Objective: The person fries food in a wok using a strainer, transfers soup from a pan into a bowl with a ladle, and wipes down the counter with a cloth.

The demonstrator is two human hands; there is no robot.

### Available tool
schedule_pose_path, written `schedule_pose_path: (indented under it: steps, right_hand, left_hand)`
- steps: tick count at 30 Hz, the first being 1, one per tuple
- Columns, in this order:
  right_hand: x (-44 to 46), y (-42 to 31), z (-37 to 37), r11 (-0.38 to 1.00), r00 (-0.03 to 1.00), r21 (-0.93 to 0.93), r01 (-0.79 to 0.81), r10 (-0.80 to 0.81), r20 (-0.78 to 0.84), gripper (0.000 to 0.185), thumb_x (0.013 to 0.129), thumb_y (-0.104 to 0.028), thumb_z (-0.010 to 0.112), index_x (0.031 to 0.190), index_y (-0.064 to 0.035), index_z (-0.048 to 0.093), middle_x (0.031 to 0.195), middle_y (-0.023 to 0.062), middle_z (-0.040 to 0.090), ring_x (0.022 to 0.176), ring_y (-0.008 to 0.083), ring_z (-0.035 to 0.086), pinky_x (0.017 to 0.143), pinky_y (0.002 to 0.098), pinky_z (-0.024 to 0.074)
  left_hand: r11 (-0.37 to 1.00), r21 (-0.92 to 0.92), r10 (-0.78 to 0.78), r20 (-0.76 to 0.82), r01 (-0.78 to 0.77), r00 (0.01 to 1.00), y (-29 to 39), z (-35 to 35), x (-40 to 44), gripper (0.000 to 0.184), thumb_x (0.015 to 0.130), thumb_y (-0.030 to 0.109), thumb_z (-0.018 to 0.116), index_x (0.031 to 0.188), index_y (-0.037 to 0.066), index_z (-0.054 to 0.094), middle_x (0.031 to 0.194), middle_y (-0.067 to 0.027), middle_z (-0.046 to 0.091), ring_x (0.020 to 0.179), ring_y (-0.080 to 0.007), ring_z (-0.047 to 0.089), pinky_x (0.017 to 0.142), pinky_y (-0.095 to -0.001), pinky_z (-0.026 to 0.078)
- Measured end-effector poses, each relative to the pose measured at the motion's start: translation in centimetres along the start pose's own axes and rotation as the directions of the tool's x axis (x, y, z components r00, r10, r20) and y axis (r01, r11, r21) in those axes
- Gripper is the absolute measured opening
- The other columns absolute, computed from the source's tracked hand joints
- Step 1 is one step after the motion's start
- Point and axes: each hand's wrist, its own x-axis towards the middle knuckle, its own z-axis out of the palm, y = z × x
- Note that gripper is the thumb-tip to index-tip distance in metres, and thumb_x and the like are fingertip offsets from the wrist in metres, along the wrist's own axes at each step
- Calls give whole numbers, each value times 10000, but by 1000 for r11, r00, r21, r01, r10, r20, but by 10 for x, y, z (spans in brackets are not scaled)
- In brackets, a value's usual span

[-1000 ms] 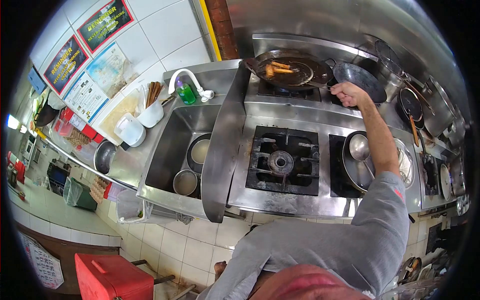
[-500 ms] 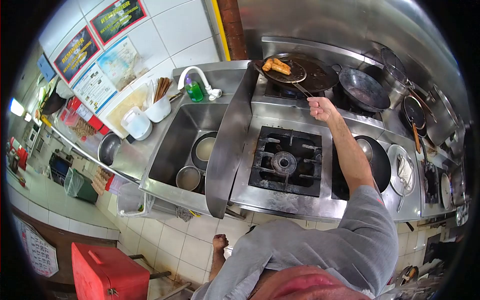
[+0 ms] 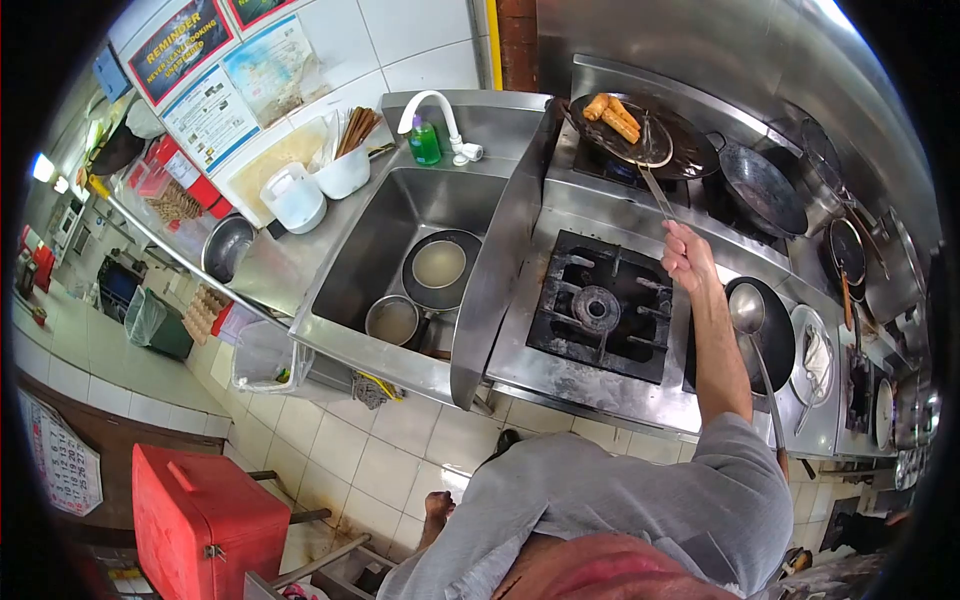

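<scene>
My right hand (image 3: 688,258) is closed around the long handle of a flat wire strainer (image 3: 650,150). Several golden-brown fried rolls (image 3: 613,117) lie on the strainer, which is over a wide dark pan of oil (image 3: 690,148) on the back burner. Beside that pan stands an empty dark wok (image 3: 762,190). Low in the view, my left hand (image 3: 437,505) hangs by my side above the tiled floor, its fingers curled, with nothing visible in them.
Nearer me is a bare burner (image 3: 597,308); right of it, a ladle (image 3: 748,310) rests in a black wok (image 3: 785,350). A metal divider (image 3: 500,290) separates the stove from a sink (image 3: 390,220) holding pans. A red box (image 3: 205,510) stands behind left.
The strainer first lay lower in the pan's oil; it has moved left and up with the rolls, my right hand moving with it. The view has shifted, and the ladle sits differently in the black wok.
</scene>
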Motion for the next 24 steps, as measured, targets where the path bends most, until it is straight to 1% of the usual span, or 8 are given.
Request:
schedule_pose_path:
  steps: [2,6,10,12,19,21,23,24]
  right_hand:
    - [-1,8,-9,998,1000,58,0,-1,22,143,913,-169,486,991,-50,472,531,-31,352,349,73,254,369,239,284]
    - [-4,8,-12,989,996,145,4,-17,90,133,909,-119,473,997,-20,465,584,-16,377,413,72,303,413,226,320]
    - [9,-3,-21,959,993,283,-22,54,-106,116,861,6,461,971,43,461,698,22,448,530,68,394,430,205,346]
    - [38,-5,-63,834,894,411,-369,199,401,155,839,25,474,991,44,456,696,17,454,523,63,389,421,195,330]
    - [80,-18,-100,694,759,407,-594,315,570,83,795,29,425,849,-33,422,637,-31,369,478,64,342,406,188,283]
    - [103,-21,-108,627,712,417,-658,337,616,97,777,35,424,810,-54,406,645,-42,353,502,61,353,431,183,291]
    - [128,-24,-113,509,648,443,-738,351,676,122,758,41,424,770,-76,391,653,-53,337,526,59,365,455,177,299]
    - [132,-26,-112,413,609,466,-782,348,712,136,748,44,424,751,-86,383,657,-58,329,538,58,371,467,175,304]
  left_hand:
    - [998,61,20,-8,-20,1000,-5,-4,10,168,785,149,530,677,21,529,521,-59,495,407,-164,495,360,-294,411]
    - [937,-335,230,362,-104,903,-30,-15,75,157,792,155,551,693,35,526,535,-43,496,426,-147,496,368,-274,420]
    - [921,-353,152,-57,-162,987,3,38,42,131,788,115,542,683,40,519,518,-9,445,417,-127,461,353,-270,377]
    - [938,-305,183,37,-164,982,-2,55,36,138,775,107,531,657,35,519,519,-24,465,408,-131,462,354,-271,377]
    - [978,110,195,-160,-179,968,-81,113,-52,283,715,197,483,579,-22,600,533,-161,592,438,-230,598,472,-346,511]
    - [995,-95,-6,-301,-23,954,-109,126,-88,219,693,160,516,594,-12,609,561,-180,601,457,-245,606,464,-349,506]
    - [1000,25,6,-345,3,939,-154,130,-112,164,665,141,565,600,4,628,577,-187,606,483,-250,616,486,-353,511]
    - [977,-146,-203,-377,158,904,-165,134,-127,155,657,137,578,596,6,634,582,-188,609,493,-251,619,497,-353,513]
